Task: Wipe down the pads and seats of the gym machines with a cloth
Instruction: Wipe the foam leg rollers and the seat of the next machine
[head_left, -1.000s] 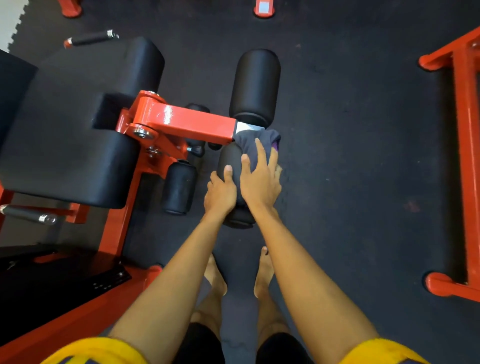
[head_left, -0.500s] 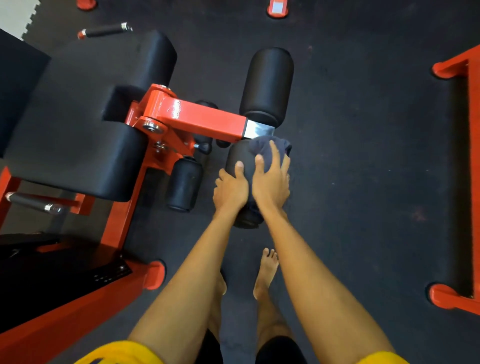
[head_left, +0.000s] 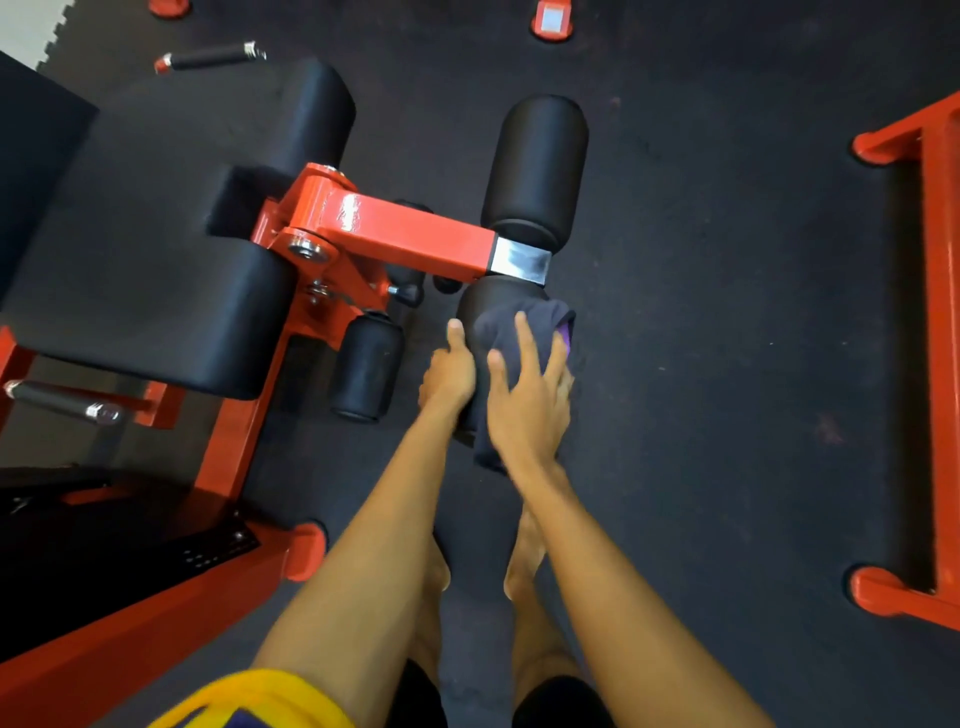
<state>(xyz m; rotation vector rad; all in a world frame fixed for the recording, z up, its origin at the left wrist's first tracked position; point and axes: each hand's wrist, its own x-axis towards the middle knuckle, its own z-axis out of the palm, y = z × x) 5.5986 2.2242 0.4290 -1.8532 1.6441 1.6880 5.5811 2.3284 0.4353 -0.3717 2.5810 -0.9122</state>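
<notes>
Spread fingers (head_left: 525, 340) of the right hand (head_left: 525, 402) press a dark grey cloth (head_left: 501, 322) flat against the near roller pad (head_left: 475, 306) of a red gym machine. The left hand (head_left: 449, 376) grips the same pad from its 9 o'clock side, thumb laid along the top and the other fingers curled out of sight. The cloth covers the pad's top and 3 o'clock flank, with a tail hanging off the free end. The pad sits at mid-frame, its long axis running 12 to 6 o'clock. Its free end points toward the person's bare feet (head_left: 524, 561), and its inner end meets the steel sleeve (head_left: 519, 262) of the red arm (head_left: 410, 236). The job appears to be midway on this pad. The far roller pad (head_left: 537, 166) at 12 o'clock, the small roller (head_left: 366, 364) at 9 o'clock and the seat pad (head_left: 140, 301) beyond it carry no cloth, and whether they have been wiped cannot be told.
</notes>
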